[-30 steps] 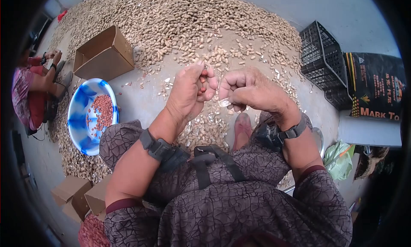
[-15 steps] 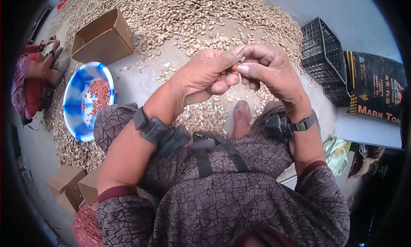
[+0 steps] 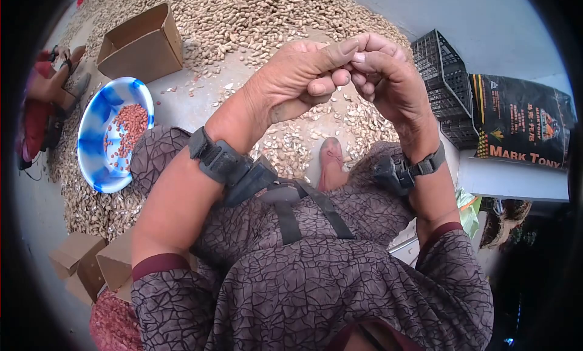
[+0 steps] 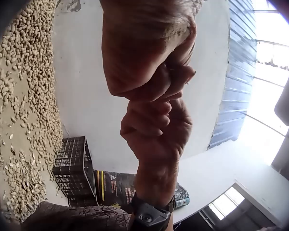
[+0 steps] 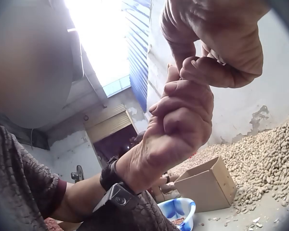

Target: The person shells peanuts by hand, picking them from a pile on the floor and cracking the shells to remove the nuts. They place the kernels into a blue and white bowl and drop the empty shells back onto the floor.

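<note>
Both hands are raised together in front of the body, their fingertips meeting. My left hand [image 3: 297, 77] has its fingers curled in toward the palm, the thumb laid along the top. Earlier frames show red peanut kernels in it; now the fingers hide them. My right hand [image 3: 388, 71] pinches with thumb and forefinger at the left thumb tip, on a small peanut that is almost wholly covered. From the right wrist view, the right hand [image 5: 221, 38] stands above the left hand [image 5: 178, 118], with the left fingers folded.
A blue and white basin [image 3: 91, 135] with red peanut kernels [image 3: 129, 129] stands at left, below an open cardboard box [image 3: 139, 47]. Unshelled peanuts [image 3: 261, 23] cover the floor ahead; empty shells [image 3: 282, 147] lie below the hands. At right are a black crate [image 3: 443, 77] and a printed sack [image 3: 522, 120].
Both hands have risen away from the body and come together from apart. The right hand no longer shows the pale shell. The red kernels in the left hand have gone out of sight.
</note>
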`<state>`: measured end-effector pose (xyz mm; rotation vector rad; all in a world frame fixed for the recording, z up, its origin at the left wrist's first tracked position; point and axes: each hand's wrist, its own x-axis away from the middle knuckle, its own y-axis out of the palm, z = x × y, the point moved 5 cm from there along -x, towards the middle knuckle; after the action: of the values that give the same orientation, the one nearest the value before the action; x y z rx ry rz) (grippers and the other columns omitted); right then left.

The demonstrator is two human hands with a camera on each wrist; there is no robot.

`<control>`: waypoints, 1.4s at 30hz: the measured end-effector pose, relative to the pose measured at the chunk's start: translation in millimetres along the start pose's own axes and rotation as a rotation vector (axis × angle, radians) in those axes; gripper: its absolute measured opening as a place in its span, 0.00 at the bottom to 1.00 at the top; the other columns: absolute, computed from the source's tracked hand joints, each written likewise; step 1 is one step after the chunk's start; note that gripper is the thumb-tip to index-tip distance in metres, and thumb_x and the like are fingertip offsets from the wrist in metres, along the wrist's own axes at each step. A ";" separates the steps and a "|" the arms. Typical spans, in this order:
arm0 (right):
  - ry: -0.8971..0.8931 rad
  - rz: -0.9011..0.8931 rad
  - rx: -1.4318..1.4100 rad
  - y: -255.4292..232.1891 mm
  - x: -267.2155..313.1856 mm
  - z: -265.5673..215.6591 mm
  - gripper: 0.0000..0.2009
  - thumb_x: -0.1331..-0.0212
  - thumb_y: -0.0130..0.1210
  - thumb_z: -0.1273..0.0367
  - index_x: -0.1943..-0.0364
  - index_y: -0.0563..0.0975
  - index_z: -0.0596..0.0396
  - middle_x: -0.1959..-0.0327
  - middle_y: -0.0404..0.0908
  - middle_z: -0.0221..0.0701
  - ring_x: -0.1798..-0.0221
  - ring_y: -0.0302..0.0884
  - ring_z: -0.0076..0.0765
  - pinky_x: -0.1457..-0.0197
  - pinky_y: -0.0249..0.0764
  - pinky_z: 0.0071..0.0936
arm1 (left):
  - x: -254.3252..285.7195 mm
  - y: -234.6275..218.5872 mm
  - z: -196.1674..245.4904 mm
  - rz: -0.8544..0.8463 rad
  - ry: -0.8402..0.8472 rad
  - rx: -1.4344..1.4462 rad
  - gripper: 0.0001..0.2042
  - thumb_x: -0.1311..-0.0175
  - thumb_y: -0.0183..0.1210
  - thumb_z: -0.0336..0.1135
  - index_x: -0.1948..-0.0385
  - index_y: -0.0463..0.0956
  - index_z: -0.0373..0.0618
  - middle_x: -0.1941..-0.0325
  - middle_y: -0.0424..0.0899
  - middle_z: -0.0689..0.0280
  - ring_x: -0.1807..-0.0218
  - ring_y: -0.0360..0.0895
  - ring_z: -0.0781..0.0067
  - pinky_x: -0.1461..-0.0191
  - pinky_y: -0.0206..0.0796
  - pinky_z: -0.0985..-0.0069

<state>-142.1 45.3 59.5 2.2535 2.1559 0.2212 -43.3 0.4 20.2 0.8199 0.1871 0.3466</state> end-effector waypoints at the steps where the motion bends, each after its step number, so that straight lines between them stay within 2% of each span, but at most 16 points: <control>1: 0.001 0.000 0.007 2.9 -0.8 -4.8 0.06 0.49 0.51 0.72 0.69 0.74 0.60 0.79 0.74 0.25 0.80 0.68 0.13 0.82 0.62 0.07 | 1.7 2.4 4.0 -0.031 0.026 -0.010 0.16 0.40 0.52 0.43 0.70 0.70 0.35 0.80 0.72 0.70 0.91 0.56 0.96 0.89 0.44 0.97; 9: -0.043 -0.096 0.028 6.6 -18.0 -16.7 0.06 0.47 0.47 0.71 0.71 0.73 0.59 0.80 0.75 0.26 0.80 0.69 0.14 0.81 0.63 0.09 | 12.3 -0.2 17.8 -0.035 0.078 -0.021 0.11 0.39 0.50 0.39 0.73 0.69 0.39 0.79 0.72 0.69 0.91 0.56 0.96 0.89 0.45 0.96; 13: 0.015 -0.078 0.215 -5.2 -27.5 -5.1 0.06 0.50 0.48 0.72 0.71 0.74 0.59 0.78 0.76 0.28 0.79 0.71 0.17 0.76 0.67 0.12 | 16.8 -19.9 22.8 0.096 0.045 0.089 0.10 0.38 0.45 0.35 0.72 0.68 0.37 0.76 0.72 0.64 0.87 0.59 0.90 0.90 0.47 0.96; 15: 0.152 -0.081 0.328 -19.4 -36.4 18.3 0.08 0.54 0.46 0.75 0.69 0.75 0.60 0.76 0.77 0.31 0.75 0.74 0.22 0.71 0.71 0.16 | 19.1 -27.4 25.7 0.113 0.059 0.141 0.11 0.38 0.45 0.36 0.73 0.68 0.37 0.75 0.71 0.63 0.86 0.59 0.88 0.89 0.48 0.95; 17: 0.167 -0.109 0.600 -41.9 -51.2 51.3 0.11 0.57 0.46 0.74 0.69 0.77 0.59 0.74 0.78 0.32 0.68 0.75 0.26 0.64 0.71 0.19 | 25.5 -34.3 31.5 0.280 0.102 0.107 0.11 0.38 0.45 0.37 0.73 0.68 0.37 0.75 0.70 0.62 0.87 0.58 0.88 0.88 0.49 0.95; 19: 0.194 -0.058 1.126 -62.5 -61.2 75.2 0.12 0.56 0.47 0.75 0.64 0.75 0.60 0.70 0.76 0.28 0.65 0.71 0.21 0.60 0.69 0.20 | 27.9 -32.4 34.8 0.339 0.129 0.042 0.12 0.36 0.44 0.38 0.71 0.68 0.37 0.80 0.67 0.68 0.88 0.56 0.89 0.87 0.49 0.94; 21: 0.255 -0.020 0.969 -80.5 -70.2 105.8 0.12 0.55 0.48 0.74 0.64 0.75 0.61 0.70 0.76 0.28 0.65 0.71 0.22 0.60 0.69 0.20 | 28.9 -20.6 39.0 0.165 0.166 0.054 0.12 0.35 0.42 0.38 0.68 0.67 0.37 0.87 0.61 0.75 0.89 0.53 0.90 0.88 0.47 0.94; 23: 0.317 0.030 0.810 -89.2 -70.8 130.3 0.11 0.53 0.50 0.72 0.64 0.75 0.61 0.70 0.76 0.28 0.65 0.71 0.22 0.60 0.69 0.21 | 27.7 -14.0 37.7 0.161 0.147 -0.005 0.12 0.34 0.41 0.38 0.65 0.67 0.36 0.90 0.55 0.79 0.90 0.51 0.91 0.88 0.46 0.94; 25: 0.369 0.104 0.389 -90.7 -70.5 151.7 0.06 0.50 0.49 0.71 0.72 0.76 0.59 0.76 0.76 0.30 0.72 0.74 0.25 0.69 0.72 0.21 | 24.8 9.6 39.5 -0.384 0.206 0.374 0.12 0.34 0.40 0.36 0.62 0.66 0.35 0.90 0.56 0.78 0.91 0.50 0.91 0.89 0.45 0.93; 27: 0.457 0.118 0.388 -106.3 -77.4 189.2 0.07 0.47 0.49 0.68 0.74 0.75 0.58 0.77 0.76 0.30 0.74 0.74 0.25 0.72 0.73 0.20 | 39.9 19.9 51.7 -0.208 0.236 0.021 0.13 0.34 0.39 0.35 0.57 0.64 0.33 0.90 0.61 0.77 0.92 0.50 0.91 0.91 0.45 0.91; 35: 0.573 0.146 0.372 -114.5 -84.9 262.1 0.06 0.50 0.49 0.71 0.72 0.75 0.59 0.78 0.75 0.31 0.78 0.74 0.23 0.76 0.71 0.19 | 42.1 26.8 49.6 -0.164 0.030 -0.219 0.19 0.37 0.44 0.41 0.65 0.69 0.27 0.90 0.67 0.71 0.94 0.52 0.89 0.91 0.42 0.87; 36: 0.558 0.078 0.535 -114.1 -87.8 264.8 0.08 0.51 0.49 0.70 0.70 0.76 0.59 0.77 0.76 0.33 0.77 0.74 0.25 0.73 0.72 0.22 | 42.9 26.4 47.5 -0.167 0.001 -0.257 0.19 0.37 0.45 0.41 0.66 0.69 0.26 0.90 0.68 0.70 0.94 0.52 0.89 0.91 0.41 0.86; 37: 0.541 0.010 0.698 -116.0 -90.6 268.8 0.10 0.53 0.50 0.69 0.68 0.76 0.59 0.76 0.77 0.35 0.76 0.75 0.26 0.70 0.72 0.25 | 38.1 24.1 44.7 -0.045 0.025 -0.345 0.22 0.38 0.46 0.44 0.71 0.71 0.26 0.93 0.65 0.70 0.94 0.51 0.90 0.90 0.39 0.86; 38: 0.382 0.002 0.902 -126.5 -97.9 286.8 0.15 0.56 0.51 0.64 0.64 0.76 0.59 0.72 0.78 0.40 0.68 0.77 0.34 0.61 0.72 0.30 | 38.7 19.7 42.0 0.046 0.000 -0.249 0.21 0.38 0.46 0.44 0.72 0.70 0.26 0.93 0.64 0.71 0.94 0.50 0.90 0.90 0.39 0.87; 40: 0.328 0.001 0.970 -126.6 -101.3 292.9 0.16 0.56 0.51 0.63 0.63 0.76 0.57 0.70 0.78 0.41 0.64 0.76 0.39 0.58 0.70 0.31 | 41.3 13.2 35.8 0.144 -0.033 -0.155 0.20 0.38 0.46 0.43 0.72 0.69 0.27 0.94 0.63 0.72 0.94 0.49 0.91 0.90 0.39 0.87; 42: 0.268 -0.001 1.049 -125.1 -106.1 292.5 0.18 0.56 0.50 0.61 0.61 0.76 0.55 0.68 0.78 0.42 0.60 0.75 0.44 0.54 0.69 0.32 | 40.5 8.4 42.5 0.179 0.204 0.093 0.18 0.37 0.46 0.42 0.75 0.66 0.31 0.94 0.58 0.75 0.94 0.47 0.91 0.91 0.38 0.89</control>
<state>-237.5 -28.8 -253.3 2.7672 2.8361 -0.8663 4.9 -8.2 53.7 0.8955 0.3227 0.5948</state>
